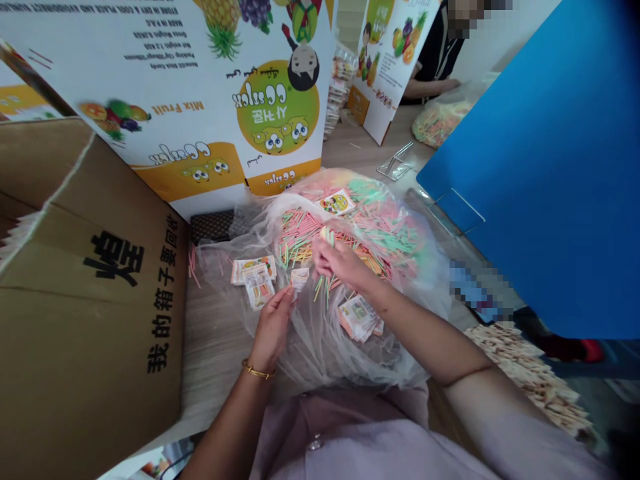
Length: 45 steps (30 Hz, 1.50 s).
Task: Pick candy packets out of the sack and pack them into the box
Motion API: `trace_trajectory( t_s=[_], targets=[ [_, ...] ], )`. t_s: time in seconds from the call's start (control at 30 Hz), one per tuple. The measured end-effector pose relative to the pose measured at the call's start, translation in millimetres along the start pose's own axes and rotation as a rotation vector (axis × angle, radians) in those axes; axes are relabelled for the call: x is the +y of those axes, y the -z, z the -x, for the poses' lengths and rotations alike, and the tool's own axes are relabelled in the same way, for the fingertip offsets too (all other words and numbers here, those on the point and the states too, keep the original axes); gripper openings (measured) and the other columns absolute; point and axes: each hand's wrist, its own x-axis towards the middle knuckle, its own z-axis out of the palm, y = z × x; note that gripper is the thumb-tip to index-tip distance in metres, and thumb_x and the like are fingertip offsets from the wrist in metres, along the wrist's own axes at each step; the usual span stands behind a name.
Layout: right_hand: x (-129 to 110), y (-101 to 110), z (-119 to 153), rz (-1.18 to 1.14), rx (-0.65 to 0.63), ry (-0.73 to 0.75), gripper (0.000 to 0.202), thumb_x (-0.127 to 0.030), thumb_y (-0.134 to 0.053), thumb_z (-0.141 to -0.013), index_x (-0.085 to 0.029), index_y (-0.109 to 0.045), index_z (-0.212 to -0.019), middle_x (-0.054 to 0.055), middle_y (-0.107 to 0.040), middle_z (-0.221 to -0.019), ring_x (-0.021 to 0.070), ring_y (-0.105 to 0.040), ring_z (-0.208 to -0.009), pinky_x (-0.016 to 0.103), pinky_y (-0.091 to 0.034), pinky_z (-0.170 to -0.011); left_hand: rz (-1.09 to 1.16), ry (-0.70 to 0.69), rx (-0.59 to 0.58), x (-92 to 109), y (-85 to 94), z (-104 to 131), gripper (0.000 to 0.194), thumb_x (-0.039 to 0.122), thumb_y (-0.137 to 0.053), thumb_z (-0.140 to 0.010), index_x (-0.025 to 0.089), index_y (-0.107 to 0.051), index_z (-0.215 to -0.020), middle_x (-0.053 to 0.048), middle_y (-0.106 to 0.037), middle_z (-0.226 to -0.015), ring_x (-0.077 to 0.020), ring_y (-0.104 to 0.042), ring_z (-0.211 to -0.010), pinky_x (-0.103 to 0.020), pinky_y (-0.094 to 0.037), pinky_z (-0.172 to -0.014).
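In the head view my left hand (274,321) pinches a small printed candy packet (300,277) by its lower edge. My right hand (343,263), fingers closed, grips a few candy sticks (327,235) whose pale ends poke out above the fingers. Beneath it spreads a heap of pink, green and yellow candy sticks (395,230) on a large clear plastic bag (310,347). One printed packet (336,203) lies on top of the heap. Several more packets (259,285) rest left of my left hand, and another small pile of packets (359,317) sits below my right forearm.
A brown cardboard box (90,320) stands on the left. Behind the heap rises a white printed carton (200,87). A blue panel (550,187) blocks the right, with a wire stand (396,163) nearby. Many packets (530,380) lie lower right. Another person (435,60) works at the back.
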Motion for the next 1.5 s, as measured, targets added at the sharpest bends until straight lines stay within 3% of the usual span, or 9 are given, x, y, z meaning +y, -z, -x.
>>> trace_trajectory(
  t_s=[0.1,0.33,0.6,0.73,0.83,1.13,1.27,1.37,1.5],
  targets=[
    [-13.5,-5.8,-1.2,-0.242,0.093,0.052,0.06,-0.071,-0.027,-0.099,-0.023,-0.042,-0.065,-0.004,-0.043,-0.054,0.0134,-0.053,-0.054,0.028,-0.048,-0.065,-0.051,-0.022,-0.071,-2.1,0.2,0.8,0.038,0.049,-0.081,-0.072,0.025,-0.079,-0.102,-0.006,-0.077,-0.118,-0.0228,-0.066,-0.117,-0.044,-0.041,-0.115],
    [-8.5,-27.4,7.3,0.033,0.129,0.15,0.07,-0.069,-0.025,-0.1,-0.021,-0.067,-0.072,0.003,-0.067,-0.072,0.0153,-0.058,-0.068,0.031,-0.05,-0.08,-0.116,-0.049,-0.094,-4.1,-0.3,1.3,0.039,0.049,-0.078,-0.076,0.024,-0.078,-0.106,-0.007,-0.076,-0.121,-0.0238,-0.066,-0.118,-0.045,-0.04,-0.116],
    [-1.2,-22.8,8.9,0.002,-0.096,0.206,0.055,-0.057,-0.031,-0.104,-0.024,-0.074,-0.097,0.004,-0.075,-0.098,0.0187,-0.066,-0.105,0.034,-0.046,-0.102,-0.008,0.008,-0.127,8.5,-7.0,7.0,0.037,0.048,-0.081,-0.072,0.025,-0.08,-0.101,-0.006,-0.077,-0.119,-0.0245,-0.066,-0.119,-0.045,-0.044,-0.113],
    [2.2,-15.0,5.7,-0.128,-0.151,0.07,0.044,-0.056,-0.048,-0.099,-0.02,-0.072,-0.111,0.005,-0.076,-0.101,0.0191,-0.068,-0.102,0.034,-0.051,-0.095,0.002,0.023,-0.135,11.5,-10.5,8.4,0.035,0.048,-0.081,-0.072,0.025,-0.08,-0.098,-0.006,-0.077,-0.118,-0.0257,-0.066,-0.12,-0.046,-0.043,-0.113],
    [3.8,-10.2,2.6,-0.247,-0.213,0.021,0.047,-0.056,-0.042,-0.101,-0.02,-0.071,-0.114,0.007,-0.077,-0.1,0.019,-0.07,-0.099,0.034,-0.053,-0.092,-0.016,0.03,-0.146,12.7,-11.5,8.4,0.034,0.049,-0.08,-0.072,0.026,-0.08,-0.097,-0.006,-0.077,-0.118,-0.0264,-0.066,-0.119,-0.047,-0.043,-0.113],
    [2.8,-9.2,-2.6,-0.091,-0.319,-0.03,0.041,-0.051,-0.044,-0.101,-0.023,-0.069,-0.116,0.005,-0.075,-0.112,0.0167,-0.072,-0.098,0.032,-0.055,-0.09,0.088,0.176,-0.185,14.1,-5.0,6.8,0.033,0.045,-0.079,-0.076,0.023,-0.077,-0.1,-0.008,-0.073,-0.124,-0.0287,-0.066,-0.118,-0.049,-0.053,-0.103],
    [6.0,-17.7,-5.9,-0.116,-0.17,-0.097,0.044,-0.053,-0.042,-0.102,-0.02,-0.068,-0.116,0.004,-0.077,-0.088,0.0158,-0.073,-0.078,0.029,-0.056,-0.077,0.078,0.225,-0.253,16.7,-10.8,12.2,0.039,0.046,-0.078,-0.079,0.022,-0.075,-0.109,-0.01,-0.073,-0.124,-0.0283,-0.066,-0.119,-0.047,-0.052,-0.104],
    [6.4,-20.9,-8.7,-0.243,-0.04,-0.143,0.05,-0.052,-0.031,-0.105,-0.019,-0.062,-0.126,0.005,-0.077,-0.088,0.0156,-0.073,-0.073,0.03,-0.056,-0.077,0.005,0.181,-0.271,15.7,-15.7,14.8,0.038,0.042,-0.084,-0.073,0.022,-0.077,-0.104,-0.007,-0.076,-0.116,-0.0282,-0.066,-0.118,-0.046,-0.049,-0.108],
    [-1.4,-10.7,-6.6,-0.129,-0.168,-0.096,0.055,-0.056,-0.029,-0.104,-0.02,-0.064,-0.126,0.007,-0.078,-0.093,0.0188,-0.074,-0.089,0.036,-0.055,-0.089,0.009,0.163,-0.228,13.4,-13.7,12.5,0.032,0.045,-0.083,-0.072,0.021,-0.079,-0.093,-0.006,-0.079,-0.105,-0.0263,-0.069,-0.11,-0.046,-0.05,-0.107]
  ],
)
